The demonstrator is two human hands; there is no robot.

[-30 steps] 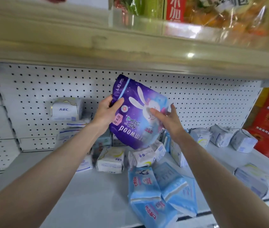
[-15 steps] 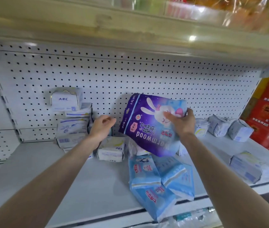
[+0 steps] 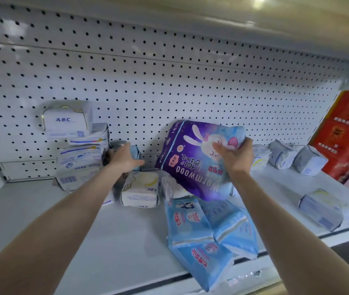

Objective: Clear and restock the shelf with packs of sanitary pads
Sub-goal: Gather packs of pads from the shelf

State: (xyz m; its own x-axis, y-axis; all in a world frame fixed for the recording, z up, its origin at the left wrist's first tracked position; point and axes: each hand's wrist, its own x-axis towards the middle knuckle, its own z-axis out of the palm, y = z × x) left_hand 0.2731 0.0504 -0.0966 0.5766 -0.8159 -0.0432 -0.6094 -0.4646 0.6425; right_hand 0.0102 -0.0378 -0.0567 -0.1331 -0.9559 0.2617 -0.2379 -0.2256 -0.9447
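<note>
at left of centre, the left hand (image 3: 125,159) had let go of the purple pack (image 3: 199,160), its fingers spread, reaching toward small packs (image 3: 139,191) by the pegboard (image 3: 169,81). centre-right, the right hand (image 3: 236,155) alone pinched the purple pack's top, now lowered onto the shelf (image 3: 105,231), probably nearly placed.

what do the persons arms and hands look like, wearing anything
Both arms are bare as far as the picture shows them: no sleeves in view. The left hand and right hand wear no gloves, and no rings, watch, bracelets or wrist markings can be seen. Fingernails are too blurred to tell.
</note>
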